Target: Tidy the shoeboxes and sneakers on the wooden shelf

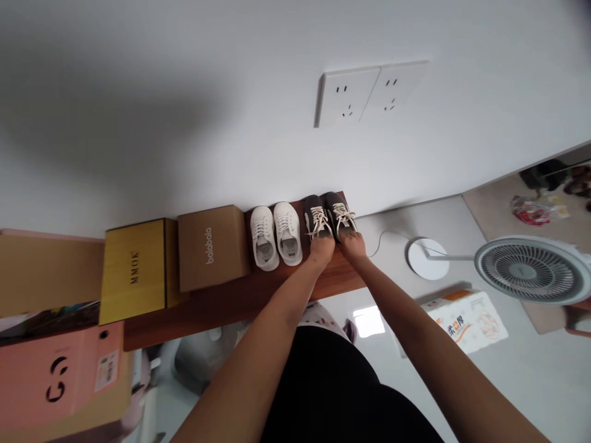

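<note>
Two dark sneakers with cream laces stand side by side at the right end of a reddish-brown wooden shelf [221,301], toes to the wall. My left hand [322,249] is closed on the heel of the left dark sneaker [316,215]. The heel of the right dark sneaker [339,212] is in my right hand [353,245], its fingers curled and partly hidden. Just left of them sits a pair of white sneakers [287,227], untouched by either hand.
Left along the shelf stand a brown shoebox [212,249], a yellow box [133,271] and an open pink box [55,375]. Wall sockets [373,92] are above. On the floor at right are a white fan [526,271] and a tissue pack [468,320].
</note>
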Tool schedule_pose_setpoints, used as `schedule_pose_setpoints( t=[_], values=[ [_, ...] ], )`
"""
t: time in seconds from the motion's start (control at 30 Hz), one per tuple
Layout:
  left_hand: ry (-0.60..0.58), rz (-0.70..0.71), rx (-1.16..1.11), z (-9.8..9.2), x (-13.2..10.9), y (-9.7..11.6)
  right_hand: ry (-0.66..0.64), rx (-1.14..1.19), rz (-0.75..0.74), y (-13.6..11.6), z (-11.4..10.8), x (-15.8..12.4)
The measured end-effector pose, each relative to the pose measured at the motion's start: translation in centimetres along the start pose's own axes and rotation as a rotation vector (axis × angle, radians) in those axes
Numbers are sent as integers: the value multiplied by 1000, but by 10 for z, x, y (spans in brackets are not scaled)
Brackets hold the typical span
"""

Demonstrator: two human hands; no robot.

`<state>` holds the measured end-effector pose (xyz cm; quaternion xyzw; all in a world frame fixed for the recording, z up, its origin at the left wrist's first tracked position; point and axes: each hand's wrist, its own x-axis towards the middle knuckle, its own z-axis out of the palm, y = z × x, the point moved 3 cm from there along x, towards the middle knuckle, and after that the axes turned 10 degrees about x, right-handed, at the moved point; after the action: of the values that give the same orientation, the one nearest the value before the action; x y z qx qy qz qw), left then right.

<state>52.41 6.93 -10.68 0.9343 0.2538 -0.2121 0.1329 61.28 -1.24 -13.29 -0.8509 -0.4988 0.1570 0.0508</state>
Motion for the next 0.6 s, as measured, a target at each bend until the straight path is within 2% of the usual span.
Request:
schedule_pose_setpoints(
  t=[0.17,0.3,0.37,0.47,0.53,0.6],
  values=[
    [45,1,-23,-6,-9,-1,56,-2,16,-6,-9,-8],
    [168,44,-141,-19,-33,-11,216,59,25,-21,-34,-21],
    [251,52,-251,-27,-55,-23,315,122,14,-36,-48,-29],
    [332,42,-436,-33,-100,-53,428,240,-22,-66,-63,-43],
    [351,11,-539,-30,-136,-78,441,333,-44,-90,-63,-53],
    [335,-50,-627,-18,-173,-106,395,453,-56,-118,-52,-64]
  ],
)
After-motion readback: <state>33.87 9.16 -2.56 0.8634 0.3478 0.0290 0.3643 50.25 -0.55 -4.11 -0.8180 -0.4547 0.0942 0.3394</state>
